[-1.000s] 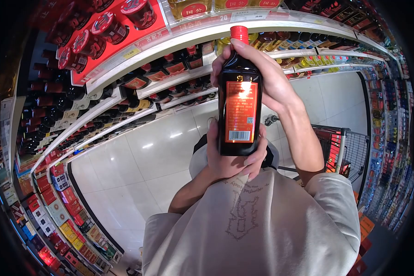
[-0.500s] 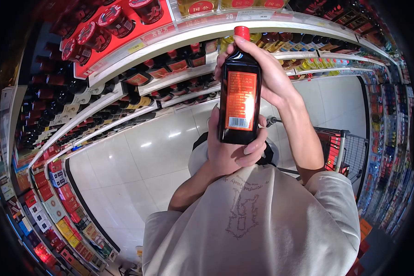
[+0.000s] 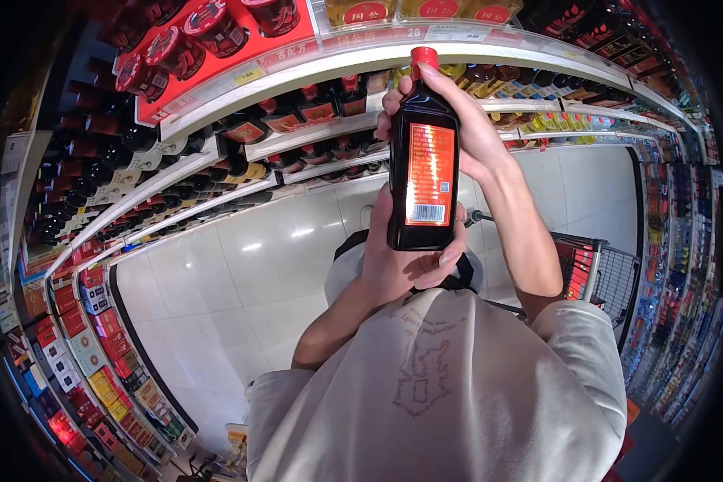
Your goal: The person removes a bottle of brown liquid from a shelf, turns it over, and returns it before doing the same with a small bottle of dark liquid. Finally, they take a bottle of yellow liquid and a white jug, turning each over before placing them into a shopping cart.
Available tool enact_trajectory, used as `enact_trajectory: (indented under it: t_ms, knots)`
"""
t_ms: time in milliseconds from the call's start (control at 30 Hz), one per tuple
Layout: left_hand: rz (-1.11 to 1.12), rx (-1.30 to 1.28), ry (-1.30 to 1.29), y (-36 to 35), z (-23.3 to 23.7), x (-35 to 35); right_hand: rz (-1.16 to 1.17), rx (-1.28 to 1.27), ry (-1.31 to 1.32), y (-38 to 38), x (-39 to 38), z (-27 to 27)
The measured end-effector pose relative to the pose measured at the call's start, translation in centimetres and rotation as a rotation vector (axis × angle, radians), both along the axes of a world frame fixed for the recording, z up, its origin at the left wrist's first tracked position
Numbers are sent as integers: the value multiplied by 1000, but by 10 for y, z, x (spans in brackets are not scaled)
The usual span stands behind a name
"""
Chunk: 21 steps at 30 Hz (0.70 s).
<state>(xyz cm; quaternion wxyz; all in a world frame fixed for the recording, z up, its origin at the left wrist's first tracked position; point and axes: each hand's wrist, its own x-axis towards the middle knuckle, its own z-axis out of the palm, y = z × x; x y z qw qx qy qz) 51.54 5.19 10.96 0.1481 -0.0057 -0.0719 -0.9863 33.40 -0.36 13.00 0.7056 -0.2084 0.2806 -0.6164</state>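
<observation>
I hold a dark glass bottle (image 3: 426, 173) upright in front of me. It has a red cap and an orange back label with small print and a barcode facing me. My left hand (image 3: 398, 265) cups the bottle's base from below, fingers curled under it. My right hand (image 3: 466, 128) wraps the neck and shoulder from behind, fingertips near the cap.
Curved store shelves (image 3: 241, 145) full of dark bottles with red labels run along the left and top. Boxed goods fill the lower left shelves (image 3: 96, 361). A shopping cart (image 3: 602, 273) stands at my right. Pale floor tiles (image 3: 241, 265) lie below.
The bottle has stayed in both hands, shifting slightly and turning its label more squarely toward me. The view has tilted a little.
</observation>
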Motion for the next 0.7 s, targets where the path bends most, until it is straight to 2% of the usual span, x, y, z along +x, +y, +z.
enact_trajectory:
  t_ms: [200, 267, 500, 700]
  knots:
    - [-14, 22, -6, 1, -2, -1, 14, 28, 39, 2, -1, 7]
    - [-48, 224, 175, 6, -6, -2, 7, 73, 51, 3, 2, 9]
    - [-90, 330, 318, 2, -14, -2, -97, 150, 133, 5, 5, 8]
    - [-114, 382, 402, 2, -22, -3, -86, 148, 90, 8, 5, 4]
